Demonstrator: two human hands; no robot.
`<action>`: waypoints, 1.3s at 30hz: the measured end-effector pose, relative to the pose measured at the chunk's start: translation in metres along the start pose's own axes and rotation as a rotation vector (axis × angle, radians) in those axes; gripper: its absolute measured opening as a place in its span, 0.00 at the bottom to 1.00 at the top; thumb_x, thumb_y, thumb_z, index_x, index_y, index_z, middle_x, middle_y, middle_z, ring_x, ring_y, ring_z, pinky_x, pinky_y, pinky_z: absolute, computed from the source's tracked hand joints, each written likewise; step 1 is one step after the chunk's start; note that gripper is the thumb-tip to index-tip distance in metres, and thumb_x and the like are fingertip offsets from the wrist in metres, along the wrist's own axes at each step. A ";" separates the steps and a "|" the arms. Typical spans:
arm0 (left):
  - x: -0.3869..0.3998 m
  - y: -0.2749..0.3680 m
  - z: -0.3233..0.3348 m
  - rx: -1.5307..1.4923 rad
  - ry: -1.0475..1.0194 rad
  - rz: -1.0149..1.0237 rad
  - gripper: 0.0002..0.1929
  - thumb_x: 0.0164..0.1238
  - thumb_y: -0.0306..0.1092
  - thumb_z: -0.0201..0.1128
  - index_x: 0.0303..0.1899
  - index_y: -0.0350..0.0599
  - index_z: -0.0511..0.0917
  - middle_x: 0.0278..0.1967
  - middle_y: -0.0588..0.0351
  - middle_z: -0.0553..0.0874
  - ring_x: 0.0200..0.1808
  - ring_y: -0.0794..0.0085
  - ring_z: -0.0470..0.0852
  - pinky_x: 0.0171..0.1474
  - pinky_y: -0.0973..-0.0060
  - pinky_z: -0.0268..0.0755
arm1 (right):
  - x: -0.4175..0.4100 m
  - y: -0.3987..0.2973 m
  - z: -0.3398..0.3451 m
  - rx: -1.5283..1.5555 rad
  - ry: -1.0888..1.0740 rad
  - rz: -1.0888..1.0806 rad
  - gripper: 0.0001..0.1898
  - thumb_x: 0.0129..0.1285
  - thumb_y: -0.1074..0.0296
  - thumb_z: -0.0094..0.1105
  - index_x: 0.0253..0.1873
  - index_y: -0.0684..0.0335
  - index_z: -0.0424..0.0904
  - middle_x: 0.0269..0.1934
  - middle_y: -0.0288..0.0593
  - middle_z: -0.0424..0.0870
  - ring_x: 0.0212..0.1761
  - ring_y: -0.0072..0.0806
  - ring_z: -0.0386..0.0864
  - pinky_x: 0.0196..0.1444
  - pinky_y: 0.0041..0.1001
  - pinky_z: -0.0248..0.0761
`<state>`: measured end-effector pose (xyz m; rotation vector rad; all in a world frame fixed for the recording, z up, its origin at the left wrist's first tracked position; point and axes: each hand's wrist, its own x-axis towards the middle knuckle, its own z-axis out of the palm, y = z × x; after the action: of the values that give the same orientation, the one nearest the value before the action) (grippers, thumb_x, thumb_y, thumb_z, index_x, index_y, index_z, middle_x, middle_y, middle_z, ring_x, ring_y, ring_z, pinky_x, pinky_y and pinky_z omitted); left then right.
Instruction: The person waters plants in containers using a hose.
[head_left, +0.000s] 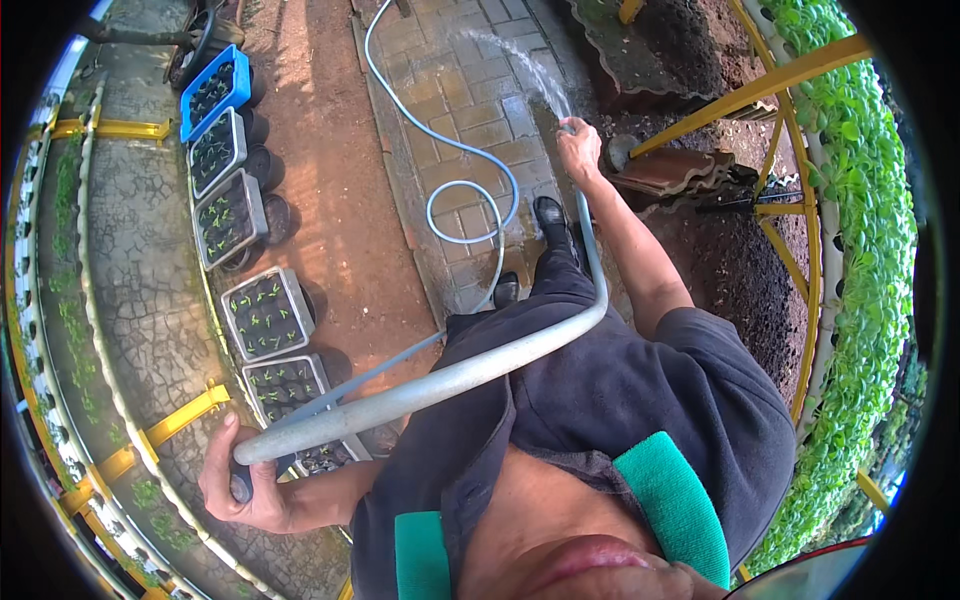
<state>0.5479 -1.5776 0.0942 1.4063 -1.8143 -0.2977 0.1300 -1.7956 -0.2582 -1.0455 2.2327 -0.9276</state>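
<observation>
A pale blue-grey garden hose (442, 375) runs across the front of my body between my two hands. My right hand (580, 150) is closed around the hose near its end, and water (534, 69) streams from there onto the wet paving. On the left, my left hand (244, 480) holds a bend of the hose, its fingers curled around it. From that bend a stretch of hose passes back behind the thicker-looking part. More hose (471, 152) lies in a loop on the pavers and runs off past the top edge.
Seedling trays (268, 311) stand in a row at left, one inside a blue crate (241, 79), with dark pots beside them. Stacked roof tiles (675, 171) and a yellow metal frame (750, 94) are at right, beside leafy green plants (862, 262). Brick paving (450, 82) lies ahead.
</observation>
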 end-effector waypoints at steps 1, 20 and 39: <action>0.010 0.004 0.012 0.001 -0.001 0.006 0.20 0.56 0.25 0.64 0.51 0.28 0.76 0.26 0.54 0.78 0.21 0.80 0.69 0.24 0.86 0.58 | 0.014 0.007 -0.004 0.001 0.057 0.008 0.15 0.51 0.65 0.56 0.46 0.58 0.82 0.29 0.52 0.83 0.35 0.40 0.83 0.43 0.34 0.73; 0.184 0.064 0.140 0.071 -0.101 0.131 0.21 0.55 0.35 0.68 0.47 0.29 0.78 0.17 0.52 0.76 0.20 0.73 0.73 0.26 0.80 0.62 | 0.188 0.022 0.010 0.284 0.004 0.268 0.11 0.51 0.72 0.59 0.40 0.57 0.83 0.20 0.37 0.78 0.22 0.22 0.75 0.28 0.27 0.69; 0.304 -0.051 0.163 0.099 0.055 -0.182 0.21 0.47 0.32 0.70 0.44 0.29 0.81 0.24 0.49 0.82 0.23 0.73 0.77 0.29 0.81 0.66 | 0.294 -0.117 0.122 0.146 -0.460 0.058 0.08 0.55 0.71 0.57 0.39 0.57 0.83 0.18 0.32 0.75 0.17 0.17 0.70 0.18 0.22 0.61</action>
<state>0.4505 -1.9123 0.0925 1.6371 -1.6791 -0.2624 0.0958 -2.1310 -0.2927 -1.0033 1.7794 -0.7248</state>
